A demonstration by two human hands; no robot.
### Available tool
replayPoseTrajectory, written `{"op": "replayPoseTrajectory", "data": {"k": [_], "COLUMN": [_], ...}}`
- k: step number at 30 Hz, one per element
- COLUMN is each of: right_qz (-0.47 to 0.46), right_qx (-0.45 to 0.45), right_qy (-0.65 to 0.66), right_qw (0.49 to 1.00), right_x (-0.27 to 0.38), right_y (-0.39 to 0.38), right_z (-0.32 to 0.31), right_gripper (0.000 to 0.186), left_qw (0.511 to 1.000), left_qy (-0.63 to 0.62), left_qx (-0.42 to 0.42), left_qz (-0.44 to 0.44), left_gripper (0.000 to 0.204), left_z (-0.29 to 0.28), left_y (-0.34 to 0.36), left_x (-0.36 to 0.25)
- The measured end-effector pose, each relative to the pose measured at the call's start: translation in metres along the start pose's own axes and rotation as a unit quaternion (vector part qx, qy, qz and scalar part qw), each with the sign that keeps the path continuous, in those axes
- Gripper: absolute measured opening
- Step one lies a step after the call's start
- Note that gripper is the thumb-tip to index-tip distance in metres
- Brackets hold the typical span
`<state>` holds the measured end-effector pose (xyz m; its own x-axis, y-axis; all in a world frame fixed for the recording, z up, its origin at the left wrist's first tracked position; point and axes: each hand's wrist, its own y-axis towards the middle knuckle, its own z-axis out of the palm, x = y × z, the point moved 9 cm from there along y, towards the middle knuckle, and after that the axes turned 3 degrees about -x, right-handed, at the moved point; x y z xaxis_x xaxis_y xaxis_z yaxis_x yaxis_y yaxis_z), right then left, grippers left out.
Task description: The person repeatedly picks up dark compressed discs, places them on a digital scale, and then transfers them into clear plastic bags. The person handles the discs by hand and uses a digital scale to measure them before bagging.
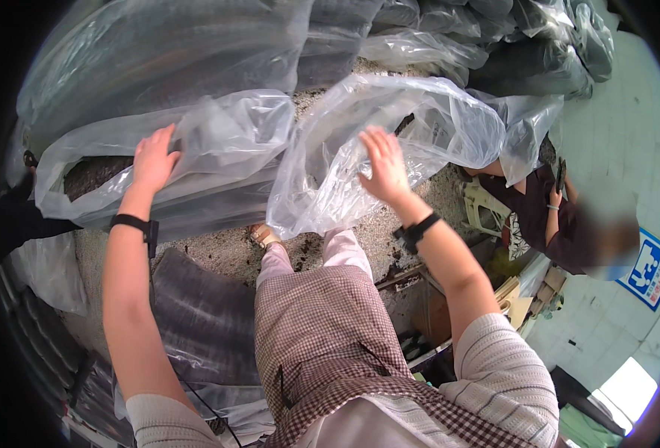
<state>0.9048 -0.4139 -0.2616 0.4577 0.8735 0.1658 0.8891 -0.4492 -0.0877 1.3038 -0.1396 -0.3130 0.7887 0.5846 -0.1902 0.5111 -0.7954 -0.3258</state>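
A wide clear plastic bag (233, 123) lies across the floor ahead of me on the left, with dark material (95, 177) showing through its opening. My left hand (154, 160) is over this bag, fingers stretched out and thumb apart; whether it touches the film I cannot tell. A second clear plastic bag (322, 164), loose and gaping, spreads ahead to the right. Above its crumpled film my right hand (386, 166) has its fingers extended and thumb spread. Nothing shows in either palm. A black band circles each wrist.
Large plastic-wrapped dark bundles (173, 67) fill the far side. A dark wrapped roll (203, 313) lies at my left leg. On the right a person (561, 216) sits holding a dark device, near a pale plastic stool (483, 209). Dark crumbs litter the speckled floor (218, 250).
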Motion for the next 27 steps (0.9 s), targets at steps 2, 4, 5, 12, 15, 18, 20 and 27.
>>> {"op": "replayPoseTrajectory", "data": {"k": [2, 4, 5, 12, 15, 18, 20, 27], "right_qz": [-0.037, 0.021, 0.116, -0.212, 0.011, -0.091, -0.055, -0.195], "right_qx": [0.07, 0.215, 0.322, 0.351, 0.307, 0.216, 0.306, 0.06], "right_qy": [-0.233, -0.311, -0.289, -0.264, 0.151, 0.157, 0.149, 0.035], "right_qw": [0.969, 0.925, 0.894, 0.873, 0.94, 0.959, 0.939, 0.978], "right_x": [-0.074, -0.159, -0.198, -0.121, -0.145, -0.108, -0.113, -0.143], "right_y": [-0.003, -0.018, -0.032, -0.132, -0.186, -0.172, -0.176, -0.223], "right_z": [0.034, 0.071, 0.093, 0.044, 0.009, -0.103, -0.142, -0.256], "right_gripper": [0.082, 0.073, 0.063, 0.015, 0.02, 0.013, 0.016, 0.045], "left_qw": [0.999, 0.998, 0.994, 0.894, 0.964, 0.949, 0.895, 0.523], "left_qy": [-0.029, -0.039, -0.058, -0.379, -0.247, -0.119, -0.125, -0.617], "left_qx": [-0.022, -0.041, -0.092, -0.241, -0.065, 0.014, 0.04, -0.155], "left_qz": [-0.009, -0.009, -0.009, 0.005, -0.072, -0.293, -0.425, -0.567], "left_gripper": [0.065, 0.056, 0.054, 0.037, 0.096, 0.126, 0.135, 0.065], "left_z": [0.002, -0.006, -0.015, -0.081, 0.013, 0.102, 0.153, 0.266], "left_y": [-0.002, -0.005, -0.009, -0.106, -0.133, -0.165, -0.201, -0.268], "left_x": [0.009, 0.006, 0.009, -0.151, -0.254, -0.247, -0.226, -0.219]}}
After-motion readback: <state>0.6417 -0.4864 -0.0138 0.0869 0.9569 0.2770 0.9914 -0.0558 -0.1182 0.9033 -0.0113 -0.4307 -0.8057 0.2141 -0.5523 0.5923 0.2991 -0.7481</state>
